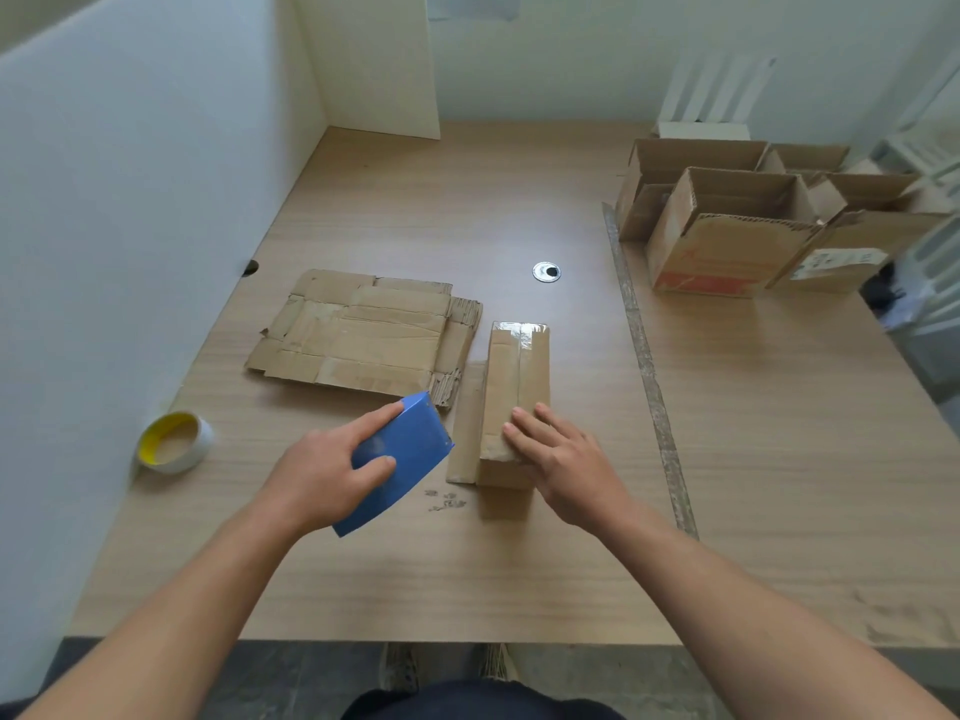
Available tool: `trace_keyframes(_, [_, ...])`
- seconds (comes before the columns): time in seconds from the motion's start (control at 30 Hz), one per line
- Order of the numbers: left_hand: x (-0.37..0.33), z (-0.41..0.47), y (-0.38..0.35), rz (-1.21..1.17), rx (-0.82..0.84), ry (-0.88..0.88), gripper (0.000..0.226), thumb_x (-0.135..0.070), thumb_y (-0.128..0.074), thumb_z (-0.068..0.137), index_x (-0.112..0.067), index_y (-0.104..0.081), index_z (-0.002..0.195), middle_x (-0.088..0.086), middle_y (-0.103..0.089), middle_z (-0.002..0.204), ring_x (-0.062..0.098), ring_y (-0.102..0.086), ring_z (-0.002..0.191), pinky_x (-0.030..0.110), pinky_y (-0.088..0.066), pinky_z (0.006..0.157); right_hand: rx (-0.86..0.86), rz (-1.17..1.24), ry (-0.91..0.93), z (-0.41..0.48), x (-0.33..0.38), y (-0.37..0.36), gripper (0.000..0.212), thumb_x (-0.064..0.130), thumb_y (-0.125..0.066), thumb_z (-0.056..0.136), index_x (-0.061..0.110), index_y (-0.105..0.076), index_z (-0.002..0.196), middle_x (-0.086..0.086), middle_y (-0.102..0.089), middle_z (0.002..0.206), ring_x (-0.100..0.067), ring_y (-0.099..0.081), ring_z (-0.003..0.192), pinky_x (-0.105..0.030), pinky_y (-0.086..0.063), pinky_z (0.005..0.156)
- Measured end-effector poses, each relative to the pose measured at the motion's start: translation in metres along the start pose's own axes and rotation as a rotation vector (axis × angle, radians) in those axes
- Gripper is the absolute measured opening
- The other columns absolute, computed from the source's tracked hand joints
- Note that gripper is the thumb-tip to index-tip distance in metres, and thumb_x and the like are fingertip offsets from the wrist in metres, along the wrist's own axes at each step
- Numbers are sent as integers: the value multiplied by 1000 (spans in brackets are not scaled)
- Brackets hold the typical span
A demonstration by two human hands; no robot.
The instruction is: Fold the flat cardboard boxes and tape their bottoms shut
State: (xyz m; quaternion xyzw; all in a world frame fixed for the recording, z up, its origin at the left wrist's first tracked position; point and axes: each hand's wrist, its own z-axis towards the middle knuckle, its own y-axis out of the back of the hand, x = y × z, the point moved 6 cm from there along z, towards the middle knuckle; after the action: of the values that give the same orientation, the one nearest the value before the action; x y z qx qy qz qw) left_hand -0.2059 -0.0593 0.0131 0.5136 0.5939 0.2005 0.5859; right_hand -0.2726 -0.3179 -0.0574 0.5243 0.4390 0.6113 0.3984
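Hands: two, bare, both over the near middle of the desk (pixel 467 574)
Left hand (pixel 332 472): grasping one blue scraper (pixel 410 444), thumb on its upper face, forefinger along its far edge; the scraper is tilted, its right corner just beside the box
Right hand (pixel 566 459): released, fingers straight and lying flat on the near end of the box's top
Box (pixel 519 376): one, folded, lying lengthwise away from the person at mid-desk; clear tape runs along its top seam and over the far end; one flap lies out on the desk on its left side
Flat cardboard (pixel 358 335): one pile, just left of the box and a little beyond it; it looks like two sheets, one atop the other, though the count is unsure
Open boxes (pixel 727 246): four, openings up, crowded together at the far right of the desk
Tape roll (pixel 174 443): one, yellow inside, lying flat near the desk's left edge, well apart from the box
Grommet (pixel 546 271): one, round, beyond the box
Tape strip (pixel 649 366): one, stuck to the desk front to back, between the box and the open boxes
Scraps (pixel 445 501): a few small bits on the desk, near the box's near-left corner
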Motion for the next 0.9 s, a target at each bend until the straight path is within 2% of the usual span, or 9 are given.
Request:
trace_keyframes(0.1, [-7, -3, 1, -12, -15, -116, 63, -53, -44, 78, -62, -34, 140, -14, -65, 88, 9, -58, 72, 34, -51, 68, 64, 73, -6, 1, 5, 7, 62, 39, -62, 95, 30, -38, 152, 7, -27, 162, -21, -18, 152, -44, -32, 109])
trace_keyframes(0.17, [-12, -5, 3, -11, -28, -217, 62, -56, -45, 79, -63, -33, 139, -24, -60, 82, 5, -56, 69, 27, -46, 62, 29, 112, -21, 0, 8, 12, 59, 44, -55, 98, 34, -35, 152, 10, -21, 164, -17, -11, 153, -43, -26, 112])
trace_keyframes(0.27, [-19, -11, 4, 26, -40, -375, 62, -60, -43, 79, -65, -28, 140, -31, -59, 91, -1, -53, 70, 18, -40, 60, -27, 231, -73, 2, 11, 22, 55, 53, -46, 96, 30, -49, 145, 7, -29, 161, -18, -18, 151, -45, -27, 113])
trace_keyframes(0.33, [-22, -15, 7, 64, -71, -461, 63, -56, -45, 82, -63, -26, 142, -21, -65, 101, 2, -53, 70, 22, -45, 60, -106, 390, -119, 5, 12, 35, 56, 54, -45, 94, 25, -56, 140, 2, -40, 155, -17, -26, 147, -39, -25, 117])
trace_keyframes(0.4, [-28, -19, 11, 89, -108, -548, 64, -51, -49, 84, -62, -27, 143, -14, -69, 102, 12, -61, 72, 30, -51, 58, -135, 545, -152, 10, 14, 50, 48, 46, -55, 96, 23, -58, 138, 2, -49, 146, -11, -33, 138, -33, -26, 117])
trace_keyframes(0.57, [-45, -26, 21, 137, -136, -700, 65, -44, -55, 86, -50, -32, 147, -9, -70, 89, 13, -64, 71, 33, -52, 52, 19, 671, -95, 21, 29, 67, 44, 36, -62, 97, 31, -54, 140, 9, -50, 143, -7, -36, 135, -23, -27, 109])
trace_keyframes(0.67, [-54, -28, 23, 155, -145, -755, 63, -40, -59, 86, -43, -39, 145, -13, -65, 84, 11, -59, 70, 29, -50, 52, 78, 701, -68, 23, 32, 67, 40, 31, -63, 97, 29, -57, 137, 10, -51, 142, -7, -37, 135, -25, -26, 111])
trace_keyframes(0.77, [-63, -29, 24, 163, -158, -795, 58, -35, -61, 84, -32, -49, 140, -16, -57, 89, 8, -53, 72, 22, -44, 56, 55, 753, -68, 25, 33, 70, 37, 28, -63, 96, 28, -60, 134, 15, -53, 135, -4, -41, 131, -27, -31, 112])
trace_keyframes(0.9, [-67, -29, 23, 150, -149, -820, 58, -34, -62, 84, -30, -49, 140, -14, -61, 84, 9, -52, 71, 22, -42, 59, 85, 855, -105, 30, 29, 70, 43, 32, -62, 97, 28, -54, 139, 11, -52, 143, -3, -43, 133, -28, -34, 111])
